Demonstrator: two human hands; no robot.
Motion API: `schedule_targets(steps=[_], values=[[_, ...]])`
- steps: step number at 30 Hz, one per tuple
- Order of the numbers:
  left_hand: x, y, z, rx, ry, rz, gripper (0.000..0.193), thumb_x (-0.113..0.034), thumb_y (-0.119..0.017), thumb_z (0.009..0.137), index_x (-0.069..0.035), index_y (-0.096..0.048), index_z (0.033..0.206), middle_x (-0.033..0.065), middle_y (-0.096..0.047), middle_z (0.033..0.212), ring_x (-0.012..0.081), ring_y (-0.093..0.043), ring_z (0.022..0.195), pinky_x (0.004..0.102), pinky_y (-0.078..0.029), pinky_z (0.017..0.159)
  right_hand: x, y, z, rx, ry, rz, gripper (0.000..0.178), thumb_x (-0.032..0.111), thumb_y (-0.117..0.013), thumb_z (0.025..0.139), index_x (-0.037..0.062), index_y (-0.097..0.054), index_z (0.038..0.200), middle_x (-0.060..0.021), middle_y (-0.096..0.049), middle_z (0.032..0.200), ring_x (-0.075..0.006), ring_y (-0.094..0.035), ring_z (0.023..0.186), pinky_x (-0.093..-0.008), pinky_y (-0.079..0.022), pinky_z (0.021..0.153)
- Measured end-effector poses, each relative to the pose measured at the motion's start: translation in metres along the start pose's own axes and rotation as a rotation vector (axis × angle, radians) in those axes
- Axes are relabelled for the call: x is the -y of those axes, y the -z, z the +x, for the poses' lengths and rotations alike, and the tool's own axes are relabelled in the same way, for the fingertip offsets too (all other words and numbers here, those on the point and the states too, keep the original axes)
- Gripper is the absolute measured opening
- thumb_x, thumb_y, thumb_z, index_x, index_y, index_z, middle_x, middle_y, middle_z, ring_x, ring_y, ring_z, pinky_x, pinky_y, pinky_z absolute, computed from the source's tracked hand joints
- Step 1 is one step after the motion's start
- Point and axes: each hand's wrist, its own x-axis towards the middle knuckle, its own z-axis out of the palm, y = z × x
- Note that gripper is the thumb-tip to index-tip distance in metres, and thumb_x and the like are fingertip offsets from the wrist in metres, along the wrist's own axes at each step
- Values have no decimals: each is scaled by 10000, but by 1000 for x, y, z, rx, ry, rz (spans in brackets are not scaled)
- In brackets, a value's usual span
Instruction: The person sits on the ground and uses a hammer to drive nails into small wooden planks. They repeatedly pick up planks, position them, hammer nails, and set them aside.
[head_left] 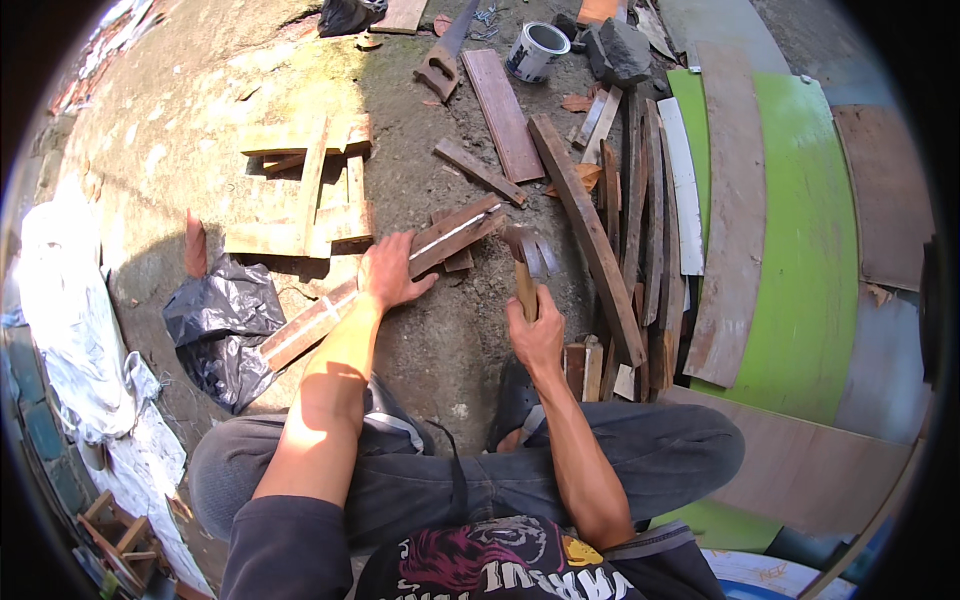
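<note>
My left hand [392, 272] grips a long brown wooden plank [452, 238] that lies slantwise on the ground, with a white stripe along its face. Its thumb points to the right along the plank's near edge. A small cross piece of wood [459, 260] shows under the plank's far end. In my right hand [538, 333] is a claw hammer [527, 284], held by its wooden handle just right of the plank. The hammer's metal head is raised near the plank's far end, apparently not touching it. Both forearms reach in from below, over my bent legs.
Left of the plank are a nailed wooden frame [313, 190] and a black plastic bag [228, 310]. Ahead are a handsaw [440, 66], a tin can [538, 52] and a stone [616, 52]. Several wooden strips [590, 235] and green panels [800, 240] lie to the right.
</note>
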Motion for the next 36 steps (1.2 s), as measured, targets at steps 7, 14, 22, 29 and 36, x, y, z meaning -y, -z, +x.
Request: schedule_targets(steps=[7, 14, 22, 29, 36], values=[[8, 20, -29, -58, -59, 83, 882, -402, -830, 680, -9, -467, 1381, 164, -548, 1293, 333, -520, 1203, 451, -385, 1032, -18, -29, -15, 174, 211, -3, 372, 339, -702, 882, 42, -600, 1081, -219, -680, 859, -444, -670, 776, -492, -517, 683], [35, 7, -38, -9, 18, 22, 768, -298, -844, 679, -15, -505, 1307, 144, -578, 1134, 341, -600, 1029, 434, -490, 863, -14, -43, -6, 419, 727, -368, 380, 435, -688, 897, 78, -606, 995, -143, -665, 801, -333, -693, 683, -432, -543, 564], [27, 9, -31, 97, 67, 17, 754, -304, -840, 654, -52, -519, 1288, 129, -568, 1100, 326, -589, 1032, 434, -504, 861, -10, -44, 35, 228, 456, -409, 348, 395, -683, 906, 58, -593, 898, -146, -656, 789, -353, -678, 660, -453, -526, 540], [27, 9, -30, 62, 71, -13, 783, -306, -850, 614, -55, -528, 1282, 112, -568, 1086, 314, -583, 1007, 420, -515, 849, -20, -17, 52, 303, 480, -539, 387, 429, -700, 883, 68, -565, 866, -133, -665, 776, -334, -671, 633, -443, -510, 503], [22, 10, -21, 62, 37, 43, 740, -301, -847, 634, -56, -533, 1258, 110, -571, 1069, 312, -584, 998, 414, -517, 848, -9, -22, 25, 340, 669, -422, 385, 462, -670, 900, 91, -569, 874, -106, -626, 747, -324, -657, 612, -431, -530, 535]])
